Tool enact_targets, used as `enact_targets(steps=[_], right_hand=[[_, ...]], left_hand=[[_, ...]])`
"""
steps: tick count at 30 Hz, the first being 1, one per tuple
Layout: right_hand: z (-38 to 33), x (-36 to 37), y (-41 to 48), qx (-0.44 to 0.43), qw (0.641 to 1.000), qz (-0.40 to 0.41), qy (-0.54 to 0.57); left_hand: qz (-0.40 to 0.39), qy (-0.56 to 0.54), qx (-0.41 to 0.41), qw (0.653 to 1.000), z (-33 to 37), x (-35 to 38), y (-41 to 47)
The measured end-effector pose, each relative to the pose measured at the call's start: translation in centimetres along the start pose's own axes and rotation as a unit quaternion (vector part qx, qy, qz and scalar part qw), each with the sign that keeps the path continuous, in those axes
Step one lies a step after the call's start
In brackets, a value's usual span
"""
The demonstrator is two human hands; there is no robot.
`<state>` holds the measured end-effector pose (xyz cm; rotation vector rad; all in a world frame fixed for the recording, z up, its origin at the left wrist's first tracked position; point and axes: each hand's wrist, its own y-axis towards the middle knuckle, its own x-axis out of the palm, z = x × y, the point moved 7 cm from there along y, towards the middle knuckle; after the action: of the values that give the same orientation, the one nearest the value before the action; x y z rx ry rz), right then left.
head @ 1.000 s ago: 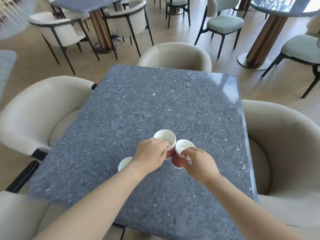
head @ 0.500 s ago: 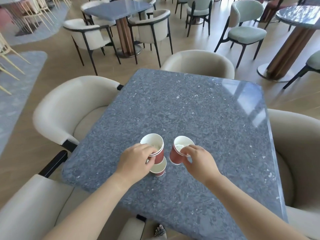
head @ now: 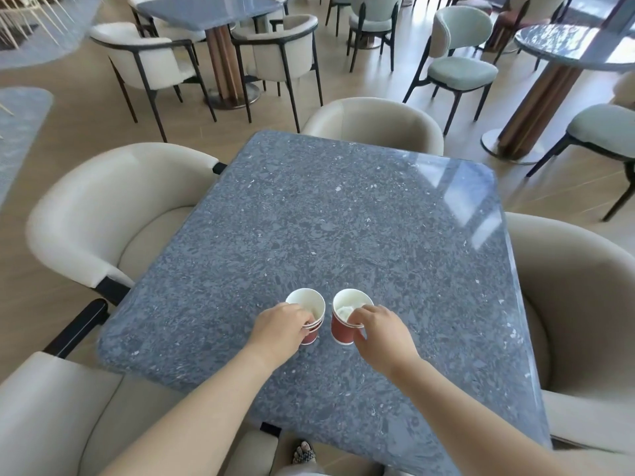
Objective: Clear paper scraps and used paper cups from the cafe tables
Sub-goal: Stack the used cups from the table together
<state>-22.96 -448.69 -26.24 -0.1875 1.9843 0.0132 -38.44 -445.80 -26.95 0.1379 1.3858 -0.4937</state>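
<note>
Two lots of red paper cups with white insides stand side by side near the front of the blue-grey stone table [head: 343,218]. My left hand [head: 280,329] grips the rim of the left one, a nested stack of cups [head: 308,312] whose stacked rims show. My right hand [head: 383,329] pinches the rim of the right cup [head: 345,319], which holds crumpled white paper inside. Both rest on or just above the tabletop; contact with it is unclear.
Cream armchairs surround the table: one at the left [head: 103,221], one at the far side [head: 374,123], one at the right [head: 580,297], one at the near left [head: 51,417]. Other tables [head: 206,10] and pale green chairs [head: 460,49] stand behind on the wooden floor.
My left hand carried its cup over a third cup on the table and set it inside, forming a stack. The right hand kept its cup. The camera view rose and shifted.
</note>
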Motion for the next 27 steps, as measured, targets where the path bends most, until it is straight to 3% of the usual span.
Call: enact_targets(steps=[9,17,27], right_hand=[[0.4,1.2,0.6,0.032,0.999,-0.010,0.017],[-1.0,-3.3,3.1,-0.004,0.995,0.045,0.090],[-7.7,-10.4,6.5,-0.117,0.981,0.113,0.107]], left_hand=[[-0.076,0.050,0.017,0.996,0.2,1.4,1.7],[0.012,0.025,0.038,0.999,0.1,-5.4,3.0],[0.138,-0.017,-0.033,0.990,-3.1,-15.3,1.3]])
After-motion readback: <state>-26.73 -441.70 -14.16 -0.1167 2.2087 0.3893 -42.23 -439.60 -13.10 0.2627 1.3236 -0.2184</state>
